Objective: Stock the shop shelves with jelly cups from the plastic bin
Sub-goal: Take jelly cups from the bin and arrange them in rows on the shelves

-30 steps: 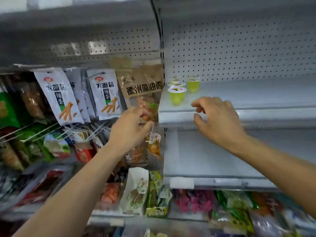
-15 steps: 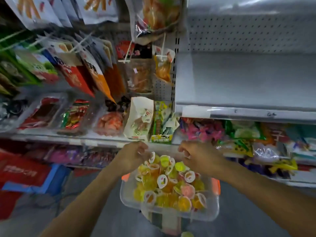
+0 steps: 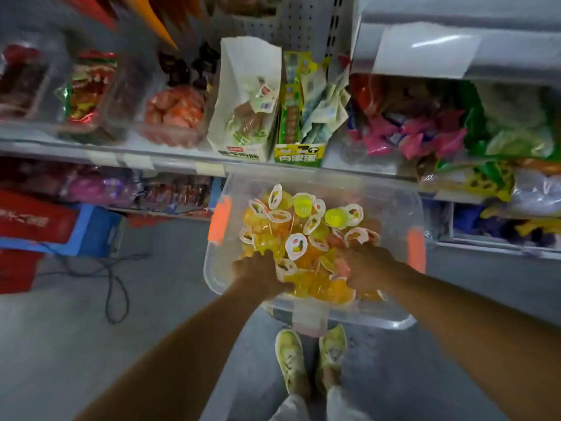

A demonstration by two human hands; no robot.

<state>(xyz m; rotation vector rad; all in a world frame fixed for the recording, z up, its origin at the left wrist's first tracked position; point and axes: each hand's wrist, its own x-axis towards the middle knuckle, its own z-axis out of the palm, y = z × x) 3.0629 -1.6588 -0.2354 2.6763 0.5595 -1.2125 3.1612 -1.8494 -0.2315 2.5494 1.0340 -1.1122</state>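
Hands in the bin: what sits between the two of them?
A heap of jelly cups, mostly orange and yellow, fills the gap between the left hand and right hand inside the bin, as the head view shows.

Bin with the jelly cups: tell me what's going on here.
A person stands at the shop shelves, over a clear plastic bin heaped with jelly cups. Both hands are down in the heap, the left hand at its near left and the right hand at its near right, fingers curled among the cups. Whether either actually holds a cup is hidden.
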